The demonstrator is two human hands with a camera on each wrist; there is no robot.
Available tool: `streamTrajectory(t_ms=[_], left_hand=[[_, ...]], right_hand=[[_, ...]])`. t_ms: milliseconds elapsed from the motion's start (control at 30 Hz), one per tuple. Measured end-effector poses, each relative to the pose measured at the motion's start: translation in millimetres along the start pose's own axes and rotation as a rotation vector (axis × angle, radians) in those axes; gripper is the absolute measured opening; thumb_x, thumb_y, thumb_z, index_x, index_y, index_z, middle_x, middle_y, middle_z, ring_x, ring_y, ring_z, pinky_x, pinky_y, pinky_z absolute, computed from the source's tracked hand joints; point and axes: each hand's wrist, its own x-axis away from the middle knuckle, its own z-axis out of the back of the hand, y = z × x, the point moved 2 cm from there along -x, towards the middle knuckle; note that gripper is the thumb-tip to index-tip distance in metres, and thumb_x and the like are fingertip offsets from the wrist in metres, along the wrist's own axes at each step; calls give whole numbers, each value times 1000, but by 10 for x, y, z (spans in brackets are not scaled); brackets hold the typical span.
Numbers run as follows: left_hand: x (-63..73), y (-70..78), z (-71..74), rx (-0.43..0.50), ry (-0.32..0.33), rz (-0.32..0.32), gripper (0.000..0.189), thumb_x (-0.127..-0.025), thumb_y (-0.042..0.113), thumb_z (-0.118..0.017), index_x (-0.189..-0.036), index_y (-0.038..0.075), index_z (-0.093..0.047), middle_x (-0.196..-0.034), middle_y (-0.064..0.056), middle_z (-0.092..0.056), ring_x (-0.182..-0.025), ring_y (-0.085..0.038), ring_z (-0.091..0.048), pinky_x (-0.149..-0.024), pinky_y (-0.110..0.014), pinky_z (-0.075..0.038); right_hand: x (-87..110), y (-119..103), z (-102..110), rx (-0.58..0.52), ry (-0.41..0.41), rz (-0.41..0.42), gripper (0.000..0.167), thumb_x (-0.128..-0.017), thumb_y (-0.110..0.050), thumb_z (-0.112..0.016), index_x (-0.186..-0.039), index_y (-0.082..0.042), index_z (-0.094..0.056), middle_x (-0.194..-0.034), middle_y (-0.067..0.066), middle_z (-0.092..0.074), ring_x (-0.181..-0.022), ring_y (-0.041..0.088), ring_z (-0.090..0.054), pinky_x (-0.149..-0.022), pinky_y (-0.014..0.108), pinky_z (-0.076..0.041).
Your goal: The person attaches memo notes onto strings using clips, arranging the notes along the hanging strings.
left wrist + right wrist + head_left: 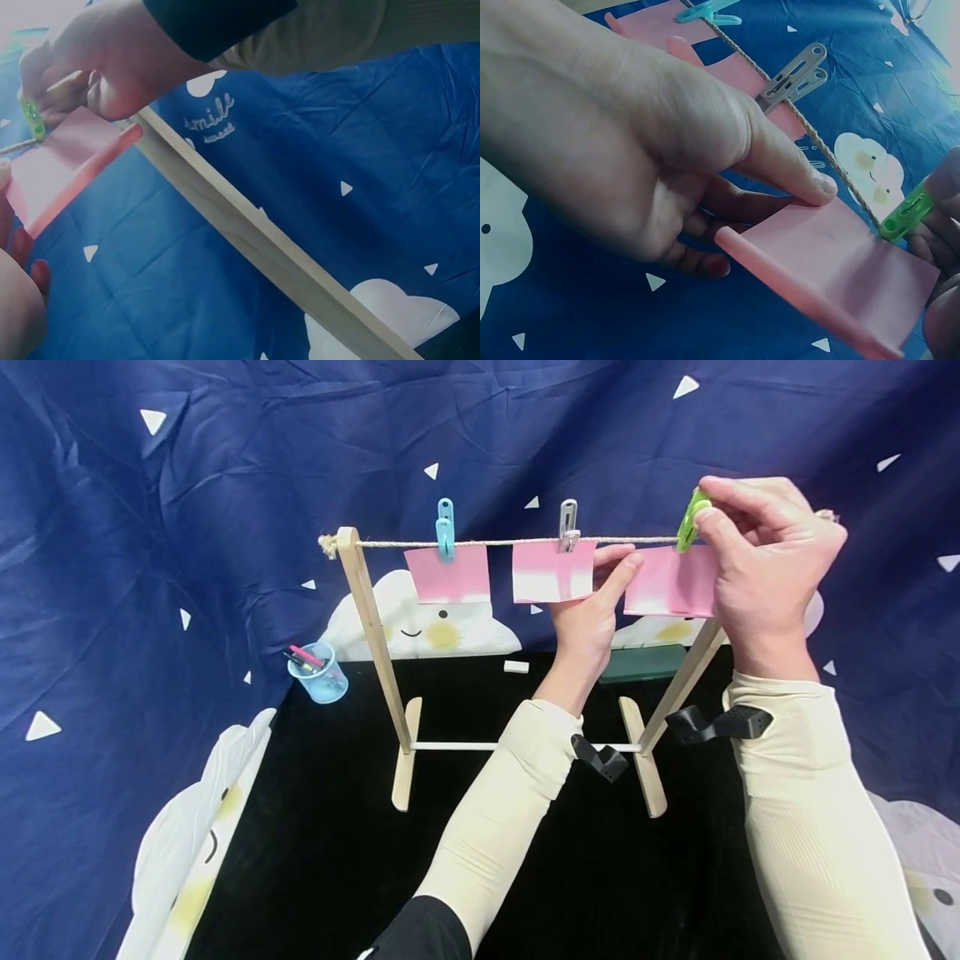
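In the head view my right hand [776,560] pinches a green clothespin [687,525] between thumb and fingers. The clothespin's lower end is at the twine [637,540] and the top edge of a pink sheet of paper [663,585]. My left hand [588,622] holds that sheet's left edge, thumb in front and other fingers behind. The right wrist view shows the sheet's lower edge [802,292] curling. Two more pink sheets hang to the left, one [450,577] under a blue clothespin [446,529], the other [543,577] under a grey clothespin [568,525].
A wooden frame [375,639] carries the twine and stands on a black tabletop [315,860]. Behind it are a light blue pen cup [327,685], a white block [517,667] and a dark green flat object [642,664]. Blue patterned cloth [247,510] surrounds the table.
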Motion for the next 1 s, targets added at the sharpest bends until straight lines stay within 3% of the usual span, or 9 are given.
streamTrajectory(t_ms=[400, 1000], left_hand=[[11, 0, 29, -3, -30, 2, 23, -82, -13, -73, -104, -20, -66, -104, -36, -68, -82, -15, -71, -78, -23, -56], [23, 39, 18, 49, -48, 6, 25, -84, -16, -70, -107, -23, -62, -108, -42, -61, -83, -2, -68, -77, -19, -53]], right_hand=[[55, -8, 12, 106, -14, 67, 15, -78, 13, -70, -91, 12, -76, -85, 0, -74, -83, 14, -66, -79, 19, -56], [91, -3, 42, 108, -39, 88, 14, -78, 13, -71, -91, 12, -76, -87, 1, -76, -85, 16, -68, -79, 19, -55]])
